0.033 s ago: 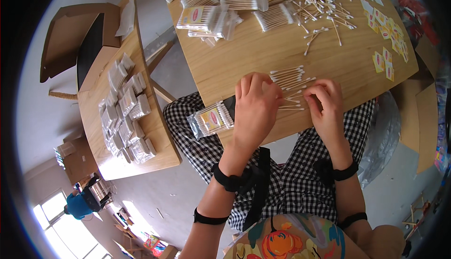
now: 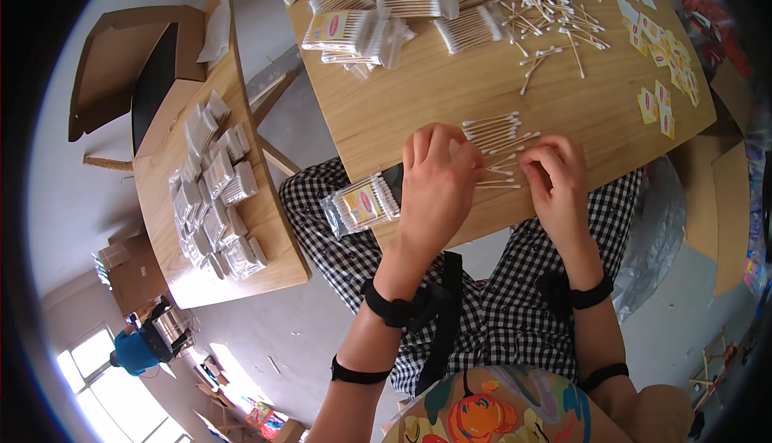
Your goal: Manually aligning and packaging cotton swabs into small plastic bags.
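Over the near edge of the wooden table, my left hand (image 2: pixel 438 186) is bent, its fingertips closed on the stems of a few cotton swabs (image 2: pixel 500 182). Those swabs fan out to the right, white tips toward my right hand (image 2: pixel 559 186). My right hand is curved, thumb and forefinger apart, fingertips beside the tips. Just beyond lies a small row of cotton swabs (image 2: pixel 492 128), side by side. Left of my left wrist, a clear bag of swabs with a yellow card (image 2: pixel 363 204) rests at the table's edge. My left hand hides part of the swabs.
Filled swab bags (image 2: pixel 346 31) are stacked at the table's far left, beside a heap of loose swabs (image 2: pixel 555 1). Yellow cards (image 2: pixel 663 49) lie far right. A second table (image 2: pixel 277 258) on the left holds several packets (image 2: pixel 217 202) and an open cardboard box (image 2: pixel 121 65). A person (image 2: pixel 135 350) is in the distance.
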Demonstrator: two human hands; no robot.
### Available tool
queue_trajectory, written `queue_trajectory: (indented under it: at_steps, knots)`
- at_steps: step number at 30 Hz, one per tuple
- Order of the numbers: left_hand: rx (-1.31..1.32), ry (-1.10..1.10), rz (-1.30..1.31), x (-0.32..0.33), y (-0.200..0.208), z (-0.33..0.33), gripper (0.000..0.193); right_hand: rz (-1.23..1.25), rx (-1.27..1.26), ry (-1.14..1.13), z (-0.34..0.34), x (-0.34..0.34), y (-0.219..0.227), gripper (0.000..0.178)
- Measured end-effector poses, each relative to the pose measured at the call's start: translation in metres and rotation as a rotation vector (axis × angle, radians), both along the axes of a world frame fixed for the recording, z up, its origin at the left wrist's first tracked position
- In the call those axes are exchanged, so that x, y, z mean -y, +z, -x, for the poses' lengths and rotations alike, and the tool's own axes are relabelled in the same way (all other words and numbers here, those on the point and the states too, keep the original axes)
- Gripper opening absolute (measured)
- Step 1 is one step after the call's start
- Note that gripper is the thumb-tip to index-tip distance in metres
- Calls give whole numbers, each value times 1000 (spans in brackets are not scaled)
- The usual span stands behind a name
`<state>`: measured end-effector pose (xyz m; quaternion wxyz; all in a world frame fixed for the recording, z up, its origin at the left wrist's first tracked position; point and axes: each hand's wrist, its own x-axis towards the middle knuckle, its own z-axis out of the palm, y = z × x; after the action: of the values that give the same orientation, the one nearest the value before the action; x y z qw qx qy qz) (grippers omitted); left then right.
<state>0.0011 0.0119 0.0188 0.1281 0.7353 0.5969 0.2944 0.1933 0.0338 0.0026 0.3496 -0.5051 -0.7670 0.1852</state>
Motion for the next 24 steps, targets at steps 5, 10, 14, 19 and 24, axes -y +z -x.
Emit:
queue_trajectory:
  at_steps: [5,10,14,19,24]
  knots:
    - [-30,-27,-16,1,-4,3,17,-5,28,9,0,0,0,13]
    - [-7,-26,-29,2,-5,4,17,-8,62,16,-1,-2,4,14]
    - [-31,-33,-36,0,-6,3,17,-6,116,44,-2,-4,8,15]
    - [0,1,-55,2,-4,5,18,29,182,42,-13,-8,11,15]
    - [-24,-91,-18,26,0,4,20,92,250,-9,-40,-8,15,13]
